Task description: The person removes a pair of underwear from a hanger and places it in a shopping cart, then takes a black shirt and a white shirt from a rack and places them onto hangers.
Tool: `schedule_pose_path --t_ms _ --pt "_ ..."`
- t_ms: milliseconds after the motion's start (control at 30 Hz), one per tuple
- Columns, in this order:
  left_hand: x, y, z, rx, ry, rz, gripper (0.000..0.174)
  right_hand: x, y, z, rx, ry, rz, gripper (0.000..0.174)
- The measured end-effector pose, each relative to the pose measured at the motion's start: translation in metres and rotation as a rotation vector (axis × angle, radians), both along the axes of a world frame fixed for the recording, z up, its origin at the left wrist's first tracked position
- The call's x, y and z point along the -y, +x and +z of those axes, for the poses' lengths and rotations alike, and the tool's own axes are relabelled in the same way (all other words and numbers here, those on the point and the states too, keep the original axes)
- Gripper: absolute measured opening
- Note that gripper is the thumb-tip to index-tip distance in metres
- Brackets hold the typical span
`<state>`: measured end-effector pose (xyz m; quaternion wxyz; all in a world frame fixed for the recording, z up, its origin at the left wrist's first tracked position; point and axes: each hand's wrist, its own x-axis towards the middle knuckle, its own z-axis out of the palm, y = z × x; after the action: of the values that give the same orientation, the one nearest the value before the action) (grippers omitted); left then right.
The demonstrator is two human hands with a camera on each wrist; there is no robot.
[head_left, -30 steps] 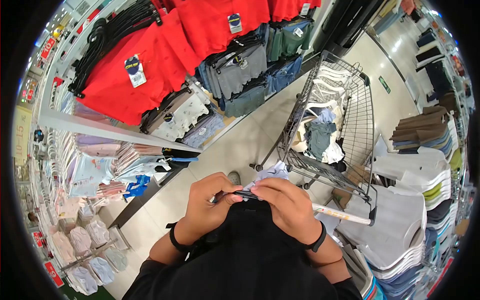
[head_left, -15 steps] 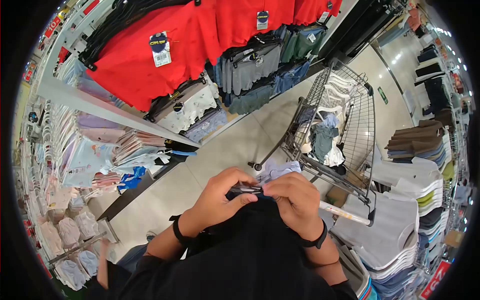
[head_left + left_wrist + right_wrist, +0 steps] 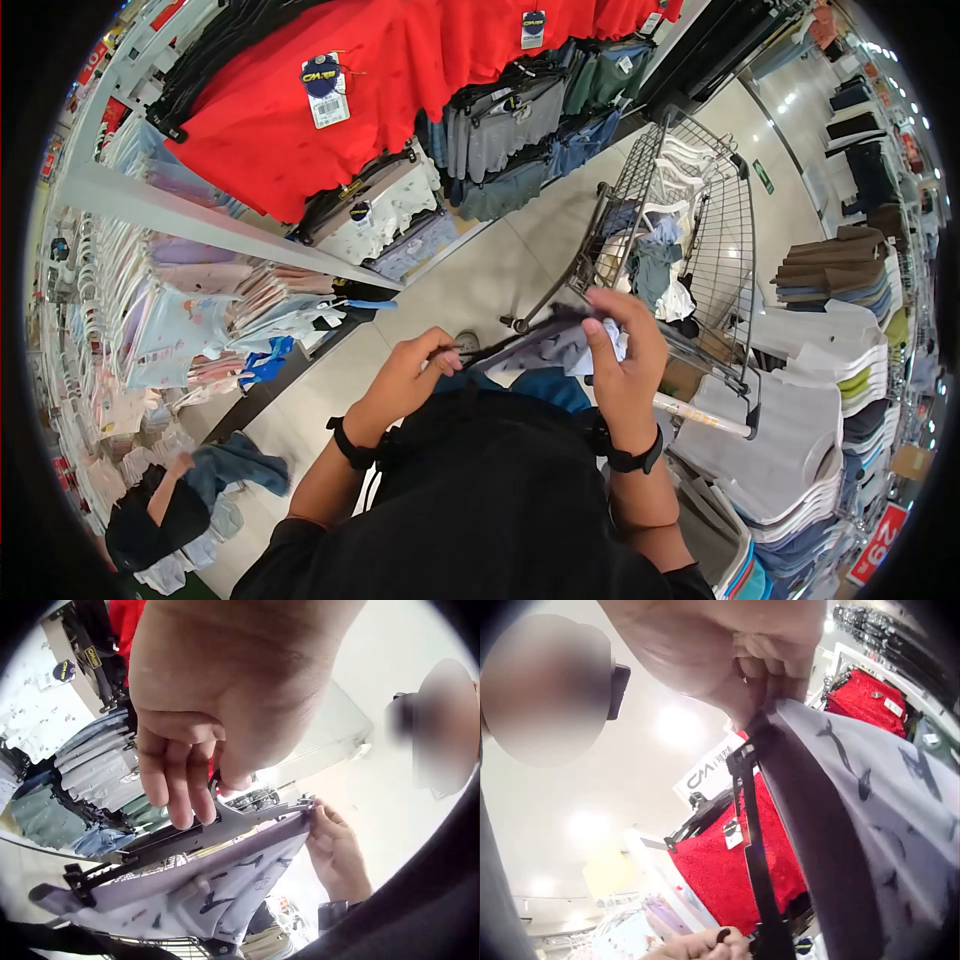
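In the left wrist view, my left hand (image 3: 225,690) pinches the hook of a black clip hanger (image 3: 251,819). Pale lavender-grey printed shorts (image 3: 232,889) with dark figures and a plain darker waistband stretch alongside the hanger bar. One clip sits near the far end of the waistband. At the other end, my right hand (image 3: 630,355) pinches the waistband corner between thumb and fingers. The right wrist view has the waistband (image 3: 810,802) running down from that grip, with the hanger's other clip (image 3: 742,759) right beside the corner.
Ahead right stands a wire shopping cart (image 3: 735,215) holding white hangers and clothes. Red garments (image 3: 390,90) hang on a rack ahead. Stacked grey tops (image 3: 760,450) fill the right side. At the lower left, another person (image 3: 155,515) is close to the shelves.
My hands, close together at the waistband before, have moved apart. The right hand has risen to the right with its end of the shorts. Another person has come into view at lower left.
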<state>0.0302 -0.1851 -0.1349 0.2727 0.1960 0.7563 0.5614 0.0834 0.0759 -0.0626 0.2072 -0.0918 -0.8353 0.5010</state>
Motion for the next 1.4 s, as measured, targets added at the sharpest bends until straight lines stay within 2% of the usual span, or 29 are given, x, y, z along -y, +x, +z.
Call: schedule_pose_path --t_ms 100,133,200,267,367,400,467,567,600,700,867,933,1067,1167,1267,1400 --pt "0.003 -0.014 -0.016 -0.05 -0.024 0.099 0.009 -0.02 0.001 -0.024 0.095 0.142 -0.058 0.034" --pt "0.004 -0.019 -0.023 -0.051 -0.041 0.143 0.01 -0.029 0.009 -0.031 0.216 0.169 -0.044 0.038" --pt "0.006 -0.028 -0.04 -0.067 -0.101 0.25 0.013 -0.043 0.027 -0.05 0.366 0.294 -0.041 0.039" --pt "0.012 -0.035 -0.056 -0.14 -0.197 0.25 0.013 -0.057 0.052 -0.076 0.508 0.42 -0.039 0.041" --pt "0.021 -0.041 -0.08 -0.202 -0.306 0.271 0.013 -0.069 0.09 -0.116 0.648 0.495 -0.088 0.042" --pt "0.024 -0.043 -0.085 -0.182 -0.348 0.281 0.013 -0.069 0.096 -0.12 0.688 0.422 -0.098 0.043" --pt "0.029 -0.047 -0.089 -0.146 -0.409 0.28 0.014 -0.067 0.105 -0.125 0.627 0.421 -0.141 0.036" --pt "0.044 -0.058 -0.115 -0.223 -0.361 0.165 0.016 -0.058 0.1 -0.124 0.565 0.43 -0.183 0.025" --pt "0.041 -0.059 -0.109 -0.206 -0.354 0.164 0.015 -0.056 0.096 -0.124 0.551 0.436 -0.192 0.023" --pt "0.035 -0.06 -0.118 -0.333 -0.316 0.096 0.02 -0.054 0.093 -0.14 0.568 0.617 -0.278 0.021" --pt "0.034 -0.046 -0.166 -0.406 -0.67 0.075 0.014 -0.055 0.091 -0.141 0.659 0.626 -0.292 0.026" --pt "0.019 -0.032 -0.165 -0.419 -0.846 0.025 0.011 -0.053 0.091 -0.14 0.688 0.624 -0.297 0.028" --pt "0.016 -0.022 -0.196 -0.474 -0.846 0.111 0.013 -0.052 0.092 -0.145 0.679 0.653 -0.318 0.028" --pt "0.012 -0.027 -0.206 -0.691 -0.988 0.14 0.015 -0.051 0.091 -0.143 0.665 0.644 -0.33 0.027" --pt "0.019 -0.044 -0.251 -0.435 -0.797 0.162 0.018 -0.05 0.088 -0.142 0.628 0.608 -0.348 0.024" --pt "0.043 -0.084 -0.315 -0.414 -0.609 0.05 0.018 -0.048 0.082 -0.141 0.588 0.57 -0.375 0.024"
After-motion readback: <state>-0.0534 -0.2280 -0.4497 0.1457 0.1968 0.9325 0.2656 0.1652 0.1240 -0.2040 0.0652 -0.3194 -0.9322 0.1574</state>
